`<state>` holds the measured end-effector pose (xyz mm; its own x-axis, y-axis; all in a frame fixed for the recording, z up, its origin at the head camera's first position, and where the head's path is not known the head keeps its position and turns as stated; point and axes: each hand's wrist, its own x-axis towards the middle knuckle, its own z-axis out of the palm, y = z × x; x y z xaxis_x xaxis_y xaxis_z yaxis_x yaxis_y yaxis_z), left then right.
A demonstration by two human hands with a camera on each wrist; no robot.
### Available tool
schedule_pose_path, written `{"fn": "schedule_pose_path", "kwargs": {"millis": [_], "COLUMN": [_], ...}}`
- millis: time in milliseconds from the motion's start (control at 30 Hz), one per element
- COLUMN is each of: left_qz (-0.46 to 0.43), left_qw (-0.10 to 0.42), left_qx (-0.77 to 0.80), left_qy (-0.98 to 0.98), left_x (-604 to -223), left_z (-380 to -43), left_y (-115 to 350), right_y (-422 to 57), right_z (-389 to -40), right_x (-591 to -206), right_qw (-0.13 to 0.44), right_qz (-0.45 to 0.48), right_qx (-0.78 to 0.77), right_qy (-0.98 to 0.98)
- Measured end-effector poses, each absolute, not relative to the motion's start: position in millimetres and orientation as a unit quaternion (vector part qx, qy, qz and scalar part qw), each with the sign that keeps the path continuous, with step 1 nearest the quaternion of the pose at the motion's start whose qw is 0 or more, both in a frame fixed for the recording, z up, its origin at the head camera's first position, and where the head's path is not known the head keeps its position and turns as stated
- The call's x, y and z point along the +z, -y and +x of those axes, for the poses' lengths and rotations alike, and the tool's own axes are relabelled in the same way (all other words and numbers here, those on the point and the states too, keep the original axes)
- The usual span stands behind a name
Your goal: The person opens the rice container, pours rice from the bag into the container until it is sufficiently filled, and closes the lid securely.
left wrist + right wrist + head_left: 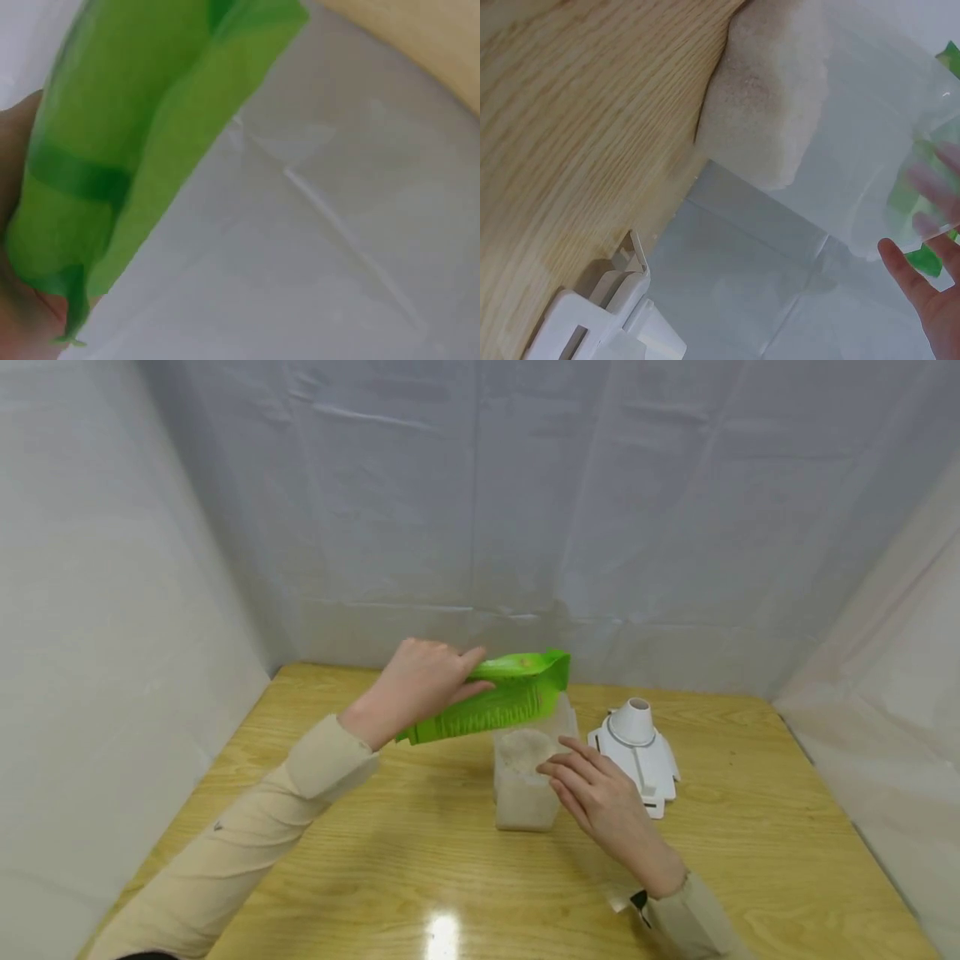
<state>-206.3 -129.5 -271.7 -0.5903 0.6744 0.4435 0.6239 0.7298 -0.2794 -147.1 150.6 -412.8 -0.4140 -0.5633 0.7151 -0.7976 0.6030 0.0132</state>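
My left hand (420,681) grips a bright green plastic bag (510,702), thumb on the near side. The bag is tipped sideways, its right end above a translucent plastic container (527,806). The left wrist view shows the bag (112,150) creased and folded in the palm. Pale, fine-grained stuff (757,97) fills the lower part of the upright container. My right hand (607,802) is at the container's right side, fingers mostly extended by its rim; whether they press on it I cannot tell. No stream from the bag is visible.
Right of the container lies a white plastic lid-like part (637,756) with a cone-shaped spout. The wooden table (360,868) meets pale sheeting (450,527) at the back and both sides.
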Motion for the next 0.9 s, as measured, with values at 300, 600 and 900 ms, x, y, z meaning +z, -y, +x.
{"fn": "schedule_pose_path", "kwargs": {"millis": [300, 600, 900], "left_qz": [-0.306, -0.193, -0.069], "left_qw": [0.246, 0.201, 0.151], "left_qx": [-0.064, -0.241, -0.37], "left_qy": [0.918, 0.93, 0.914], "left_x": [-304.2, -328.2, -360.0], "left_z": [-199.1, -193.7, -192.3], "left_y": [151.0, 170.0, 193.4], "right_y": [-152.6, -150.8, -151.4], "right_z": [-147.1, -147.6, -144.9], "right_x": [-414.4, -414.0, -412.0], "right_qw": [0.348, 0.357, 0.36], "right_qz": [0.409, 0.417, 0.416], "right_qx": [0.167, 0.17, 0.171], "right_qy": [0.827, 0.818, 0.818]}}
